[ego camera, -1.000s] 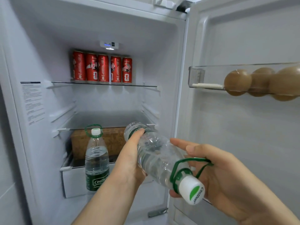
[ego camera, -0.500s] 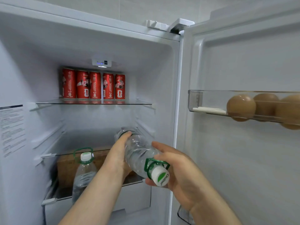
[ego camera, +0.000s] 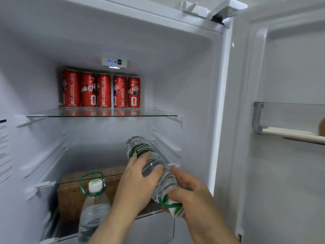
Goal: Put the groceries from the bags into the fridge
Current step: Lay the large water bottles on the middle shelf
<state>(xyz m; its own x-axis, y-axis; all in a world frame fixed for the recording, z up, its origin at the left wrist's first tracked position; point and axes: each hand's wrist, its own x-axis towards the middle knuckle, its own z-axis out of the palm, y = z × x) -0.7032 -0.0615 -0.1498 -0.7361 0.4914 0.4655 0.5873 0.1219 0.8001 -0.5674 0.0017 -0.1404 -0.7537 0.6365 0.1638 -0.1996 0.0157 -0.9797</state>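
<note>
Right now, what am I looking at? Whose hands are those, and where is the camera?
No machine here: those are a person's two bare hands. The picture comes from a camera worn on their head, looking into an open fridge. Five red cans stand on the top glass shelf. A second bottle stands lower left. The left hand grips the body of a tilted water bottle, and the right hand holds its cap end.
</note>
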